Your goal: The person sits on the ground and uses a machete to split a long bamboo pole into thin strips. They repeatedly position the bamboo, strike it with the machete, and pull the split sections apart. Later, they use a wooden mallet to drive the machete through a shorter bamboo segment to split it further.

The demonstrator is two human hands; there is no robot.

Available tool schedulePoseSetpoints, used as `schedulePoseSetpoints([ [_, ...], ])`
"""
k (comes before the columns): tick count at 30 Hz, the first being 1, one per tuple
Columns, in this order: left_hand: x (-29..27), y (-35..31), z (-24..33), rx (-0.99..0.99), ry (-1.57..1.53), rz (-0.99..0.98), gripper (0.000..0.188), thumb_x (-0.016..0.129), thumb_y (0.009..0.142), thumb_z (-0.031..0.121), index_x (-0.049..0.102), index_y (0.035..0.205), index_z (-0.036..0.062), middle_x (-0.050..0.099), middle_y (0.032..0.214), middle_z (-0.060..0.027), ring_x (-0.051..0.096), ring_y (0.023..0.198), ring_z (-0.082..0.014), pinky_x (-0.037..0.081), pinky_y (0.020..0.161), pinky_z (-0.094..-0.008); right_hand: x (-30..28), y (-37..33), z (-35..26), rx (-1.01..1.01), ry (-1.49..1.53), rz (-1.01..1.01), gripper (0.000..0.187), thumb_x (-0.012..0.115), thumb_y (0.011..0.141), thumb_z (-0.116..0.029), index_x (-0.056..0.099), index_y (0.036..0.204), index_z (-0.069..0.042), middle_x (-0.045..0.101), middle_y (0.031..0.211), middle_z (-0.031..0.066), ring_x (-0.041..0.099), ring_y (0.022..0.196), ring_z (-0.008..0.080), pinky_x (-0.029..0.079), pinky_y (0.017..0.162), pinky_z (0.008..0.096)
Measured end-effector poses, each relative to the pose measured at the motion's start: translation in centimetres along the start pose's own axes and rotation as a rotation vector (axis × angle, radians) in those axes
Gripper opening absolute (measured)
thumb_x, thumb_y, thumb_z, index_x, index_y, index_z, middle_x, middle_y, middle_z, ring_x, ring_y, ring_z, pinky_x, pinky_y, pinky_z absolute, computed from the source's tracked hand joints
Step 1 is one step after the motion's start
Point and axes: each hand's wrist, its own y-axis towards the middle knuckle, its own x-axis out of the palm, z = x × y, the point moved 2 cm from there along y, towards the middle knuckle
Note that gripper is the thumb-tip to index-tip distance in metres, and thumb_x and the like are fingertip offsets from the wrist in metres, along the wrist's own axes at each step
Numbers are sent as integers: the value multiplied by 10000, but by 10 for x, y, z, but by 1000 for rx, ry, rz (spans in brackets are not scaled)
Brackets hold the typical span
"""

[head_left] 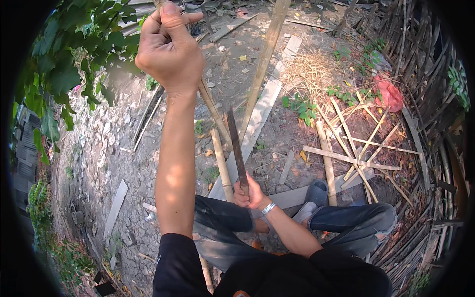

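Note:
My left hand (170, 52) is raised at the upper left, its fingers closed around the end of a bamboo strip (213, 110). Behind my wrist that strip slants down toward the middle of the view. My right hand (251, 194), with a metal watch (268, 208) at the wrist, grips a long dark-bladed knife (236, 148) low between my knees. The blade points up and away from me, close to the strip's lower end. Just right of the blade, a second long bamboo piece (263, 64) runs up to the top edge. Where the two pieces meet is partly hidden by the knife.
A pale board (264, 106) lies beneath the bamboo. Bamboo poles stand near my legs, one left (221, 163) and one right (327, 171). Crossed bamboo strips (354, 157) lie at right, before a stick fence (420, 54) and red plastic bag (388, 93). Leaves (59, 59) hang upper left.

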Motion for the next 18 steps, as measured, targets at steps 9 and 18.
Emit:
schedulePoseSetpoints([
  [9, -31, 30, -19, 34, 232, 72, 368, 585, 1060, 345, 620, 958, -6, 750, 704, -54, 449, 488, -10, 332, 460, -196, 68, 21, -41, 10, -422, 472, 729, 331, 1008, -728, 491, 679, -97, 408, 509, 10, 380, 393, 146, 305, 430, 307],
  [18, -18, 13, -10, 35, 128, 60, 339, 623, 1041, 306, 676, 961, -18, 755, 706, -67, 642, 570, -49, 496, 540, -204, 95, 34, -85, -415, -1364, 765, 762, 467, 1052, -566, 453, 558, 13, 380, 454, 55, 422, 455, 155, 356, 477, 409],
])
